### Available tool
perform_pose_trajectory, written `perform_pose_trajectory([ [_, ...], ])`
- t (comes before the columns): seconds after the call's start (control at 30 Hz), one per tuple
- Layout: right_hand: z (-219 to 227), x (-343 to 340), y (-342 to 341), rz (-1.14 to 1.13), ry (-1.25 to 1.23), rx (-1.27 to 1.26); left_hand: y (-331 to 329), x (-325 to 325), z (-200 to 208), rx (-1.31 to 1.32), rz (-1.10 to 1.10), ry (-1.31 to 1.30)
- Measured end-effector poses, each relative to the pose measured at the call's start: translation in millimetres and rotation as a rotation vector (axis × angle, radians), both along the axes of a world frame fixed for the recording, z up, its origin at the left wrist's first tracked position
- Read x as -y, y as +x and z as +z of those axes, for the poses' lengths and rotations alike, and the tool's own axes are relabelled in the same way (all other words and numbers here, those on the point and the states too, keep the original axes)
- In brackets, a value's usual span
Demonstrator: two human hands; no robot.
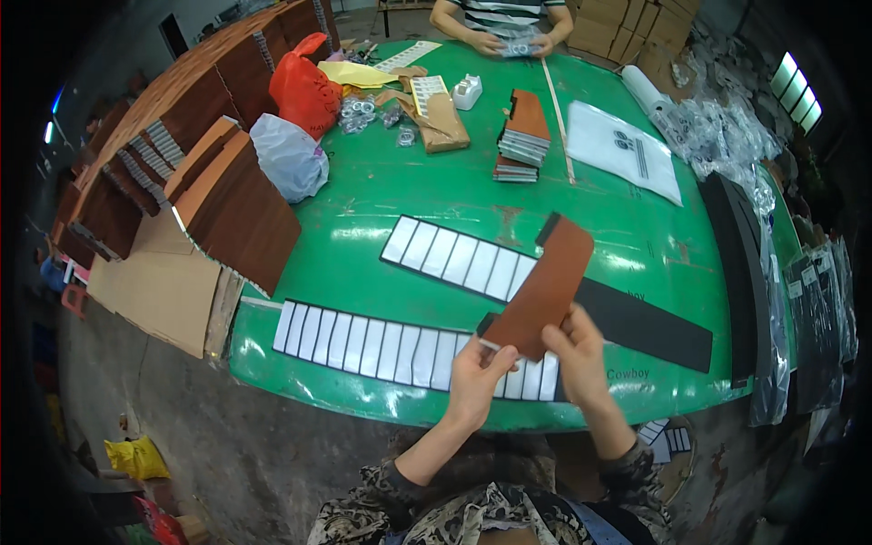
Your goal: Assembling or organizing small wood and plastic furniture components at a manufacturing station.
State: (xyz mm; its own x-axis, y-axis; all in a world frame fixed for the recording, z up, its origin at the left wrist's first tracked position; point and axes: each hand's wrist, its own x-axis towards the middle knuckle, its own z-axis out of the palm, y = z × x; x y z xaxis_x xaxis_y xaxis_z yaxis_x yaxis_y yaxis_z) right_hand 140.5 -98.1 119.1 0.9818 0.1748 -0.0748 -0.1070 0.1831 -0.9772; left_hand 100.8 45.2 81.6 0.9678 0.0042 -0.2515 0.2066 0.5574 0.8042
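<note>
at the near edge, patterned sleeves (363, 501) are worn on both forearms. the brown panel (548, 289) is held up over the green table (381, 195), slanted, with its far end to the right. its near end is gripped by the left hand (477, 377), the thumb laid on top and the other fingers partly hidden beneath. its right edge is pinched by the right hand (577, 350) close to that same end; how far the fingers are curled under cannot be told.

below the hands, the near strip (371, 347), covered in white pieces, is partly hidden. beyond it, the far strip (445, 254) is crossed by the panel, and a black strip (647, 324) is seen to the right; any join is hidden. dark boards (729, 282) are laid along the right side.

to the left, wood panels (241, 204) are stacked beside a white bag (289, 159) and a red bag (304, 91). farther off, a brown stack (522, 145) is set left of clear sleeves (619, 150), past which a tape dispenser (467, 93) is placed. at the far edge, a clear pack (520, 46) is held by a co-worker (509, 14).
</note>
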Motion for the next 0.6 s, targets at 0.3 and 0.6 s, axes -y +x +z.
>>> perform_pose_trajectory([
  [0.3, 45.7, 5.0, 309.7, -0.13, -0.435, 0.169, 5.4, -84.0, -0.9, 0.128, -0.022, 0.399],
  [0.6, 1.7, 12.7, 410.4, -0.214, -1.099, 0.351, 6.8, -216.9, 46.4, 0.186, 0.407, 1.194],
])
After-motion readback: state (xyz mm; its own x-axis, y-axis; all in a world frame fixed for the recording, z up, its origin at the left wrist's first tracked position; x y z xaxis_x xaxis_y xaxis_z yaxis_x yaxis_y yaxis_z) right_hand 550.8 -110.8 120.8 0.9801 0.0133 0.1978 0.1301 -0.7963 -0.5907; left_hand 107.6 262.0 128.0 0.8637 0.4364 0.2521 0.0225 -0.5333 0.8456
